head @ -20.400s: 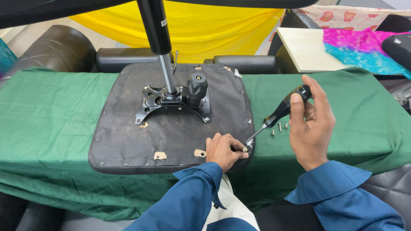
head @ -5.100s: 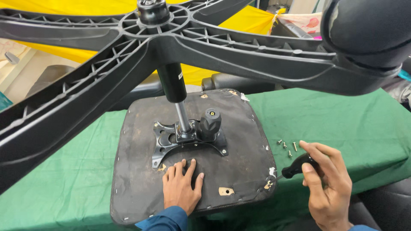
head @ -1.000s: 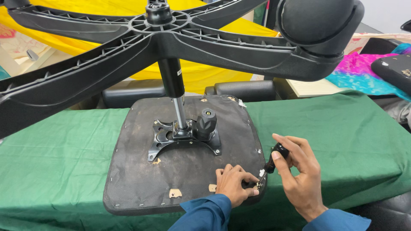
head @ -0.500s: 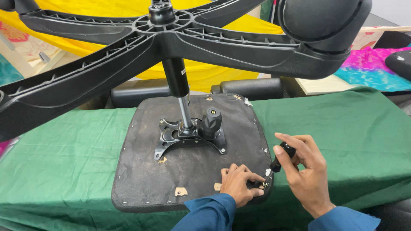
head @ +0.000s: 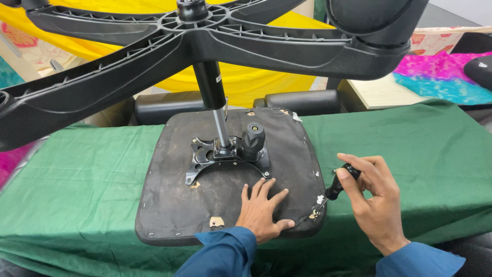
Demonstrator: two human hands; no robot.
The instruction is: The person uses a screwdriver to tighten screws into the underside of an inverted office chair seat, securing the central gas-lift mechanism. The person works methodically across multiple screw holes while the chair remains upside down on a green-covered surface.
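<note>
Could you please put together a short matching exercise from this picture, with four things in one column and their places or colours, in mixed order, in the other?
Things:
1. left hand
2. screwdriver
3. green cloth
4. five-arm chair base

Places or states:
A. spread over the table under the seat
B. overhead at the top of the view, on a post rising from the seat
C. flat, palm down, on the black seat underside
D. held in the right hand, its tip at the seat's near right corner

Pairs: 1-C, 2-D, 3-A, 4-B
</note>
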